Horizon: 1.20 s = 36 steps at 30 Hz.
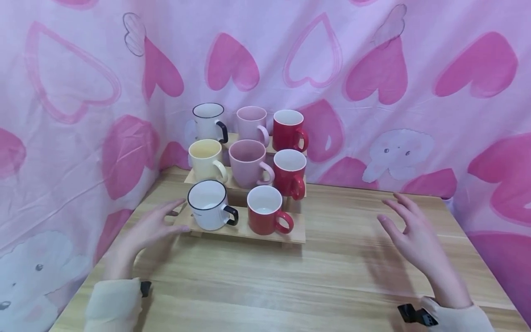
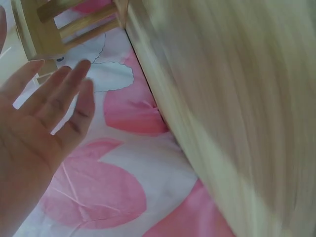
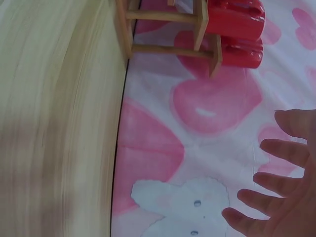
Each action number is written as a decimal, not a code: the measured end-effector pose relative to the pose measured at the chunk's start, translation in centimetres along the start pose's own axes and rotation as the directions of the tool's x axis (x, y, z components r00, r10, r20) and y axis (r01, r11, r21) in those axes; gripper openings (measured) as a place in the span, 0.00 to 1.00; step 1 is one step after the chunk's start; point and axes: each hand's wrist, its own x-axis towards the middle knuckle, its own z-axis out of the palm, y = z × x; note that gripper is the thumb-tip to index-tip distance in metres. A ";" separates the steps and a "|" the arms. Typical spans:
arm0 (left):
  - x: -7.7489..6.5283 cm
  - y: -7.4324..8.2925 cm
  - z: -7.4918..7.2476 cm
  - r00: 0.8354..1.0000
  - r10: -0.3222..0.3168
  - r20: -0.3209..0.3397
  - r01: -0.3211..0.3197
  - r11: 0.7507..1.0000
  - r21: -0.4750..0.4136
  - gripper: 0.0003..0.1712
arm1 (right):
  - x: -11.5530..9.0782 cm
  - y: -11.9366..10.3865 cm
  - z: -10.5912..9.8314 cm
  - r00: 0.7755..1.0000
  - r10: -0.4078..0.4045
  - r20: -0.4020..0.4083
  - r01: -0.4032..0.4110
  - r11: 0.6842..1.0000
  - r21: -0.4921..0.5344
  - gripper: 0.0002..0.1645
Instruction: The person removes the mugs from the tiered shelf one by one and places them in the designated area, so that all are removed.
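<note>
My left hand (image 1: 151,228) is just left of a white mug with a black rim and handle (image 1: 207,210), at the lowest step of a wooden tiered stand (image 1: 236,233). Its fingers are spread and hold nothing. A red mug (image 1: 263,216) shares that step. On the middle step are a cream mug (image 1: 203,163), a pink mug (image 1: 244,166) and a red mug (image 1: 286,177). The top step carries a white black-rimmed mug (image 1: 205,127), a pale pink mug (image 1: 249,122) and another red mug (image 1: 284,136). Well right of the stand, my right hand (image 1: 415,233) hovers over the table, fingers apart.
The wood-grain table (image 1: 265,286) extends in front of and to the right of the stand. A pink curtain with hearts (image 1: 265,55) hangs behind the table and along its sides. Dark straps (image 1: 416,315) circle both wrists over the light sleeves.
</note>
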 end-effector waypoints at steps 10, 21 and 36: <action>2.3 0.4 0.6 0.997 -0.066 0.044 0.072 0.989 -0.130 0.49 | 2.1 -0.2 1.0 0.998 -0.053 0.016 0.054 0.996 -0.064 0.22; 3.6 0.3 1.7 0.995 -0.089 0.046 0.098 0.961 -0.260 0.46 | 5.3 0.4 1.0 0.989 0.079 0.121 -0.092 0.990 0.109 0.24; 1.9 0.2 0.8 0.986 -0.139 0.088 0.159 0.941 -0.298 0.46 | 11.5 -3.1 3.5 0.977 0.159 0.140 -0.202 0.899 0.388 0.25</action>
